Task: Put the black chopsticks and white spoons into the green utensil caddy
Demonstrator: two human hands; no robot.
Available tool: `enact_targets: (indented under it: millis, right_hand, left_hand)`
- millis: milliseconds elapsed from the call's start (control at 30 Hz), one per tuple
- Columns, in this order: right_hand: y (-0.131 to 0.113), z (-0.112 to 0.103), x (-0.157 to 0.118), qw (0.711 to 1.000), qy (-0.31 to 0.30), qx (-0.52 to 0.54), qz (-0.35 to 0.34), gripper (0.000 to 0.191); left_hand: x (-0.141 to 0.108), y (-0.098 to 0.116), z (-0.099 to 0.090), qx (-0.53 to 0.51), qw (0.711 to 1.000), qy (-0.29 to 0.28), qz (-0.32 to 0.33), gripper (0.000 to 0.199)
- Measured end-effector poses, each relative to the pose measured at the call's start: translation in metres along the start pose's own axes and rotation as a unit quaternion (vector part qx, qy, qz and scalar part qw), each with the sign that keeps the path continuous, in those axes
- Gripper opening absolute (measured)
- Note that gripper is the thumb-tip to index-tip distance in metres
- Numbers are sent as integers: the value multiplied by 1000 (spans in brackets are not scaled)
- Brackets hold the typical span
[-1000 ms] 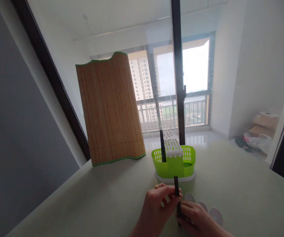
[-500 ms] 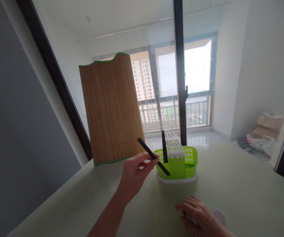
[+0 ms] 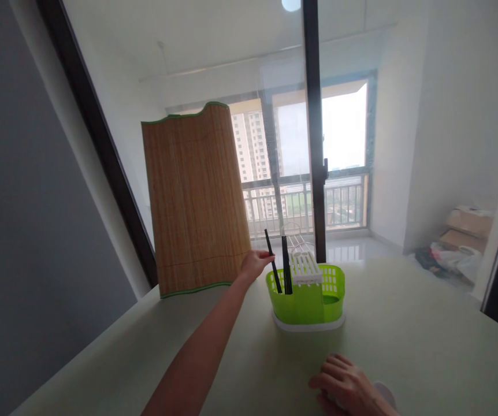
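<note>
Nearest, the right hand (image 3: 346, 382) lies low over the tabletop (image 3: 409, 312) with its fingers curled, beside a pale disc (image 3: 385, 394); whether it covers or grips anything, I cannot tell. That spot suits it, well clear of the other arm.

Farther on stands a green basket (image 3: 307, 309) on a white base. At its left compartment the left hand (image 3: 254, 264) pinches slim dark sticks (image 3: 271, 254) by the fingertips, their tops leaning left and their lower ends behind the front rim. Whether those ends touch bottom is hidden. Pinching high seems sound, since the lower length can pass the rim freely. Tipping the sticks more upright would line them up with the dark bundle (image 3: 286, 266) just to their right, and loosening the fingers only once the ends bear on something should stop them toppling outward. Sideways pushes are best avoided: the white rack (image 3: 304, 268) perches just beyond that bundle.

Behind, to the left, rises a bamboo mat (image 3: 194, 196); its lower edge passes close behind the wrist, so elbow room there looks tight.
</note>
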State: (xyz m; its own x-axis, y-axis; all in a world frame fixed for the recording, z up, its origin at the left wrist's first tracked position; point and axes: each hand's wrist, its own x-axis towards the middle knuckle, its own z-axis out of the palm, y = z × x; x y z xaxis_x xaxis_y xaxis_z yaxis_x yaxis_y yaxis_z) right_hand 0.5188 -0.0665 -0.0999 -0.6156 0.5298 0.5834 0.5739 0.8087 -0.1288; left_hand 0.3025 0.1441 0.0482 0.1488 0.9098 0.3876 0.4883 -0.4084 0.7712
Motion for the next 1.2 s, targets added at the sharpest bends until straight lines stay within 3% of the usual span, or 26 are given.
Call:
enact_targets:
  millis: [367,633,1200]
  right_hand:
    - [0,-5,1,999,-19,-33,-2,16]
    - [-2,-2,1,999,-22,-46,-5,17]
    - [-1,-2,1,999,-25,-38,2,27]
  left_hand:
    - [12,-17,33,-1,997,-48,-68,30]
    - [7,-22,36,-38,996,-53,-60,37]
    - [-4,-16,38,-1,996,-50,-79,31]
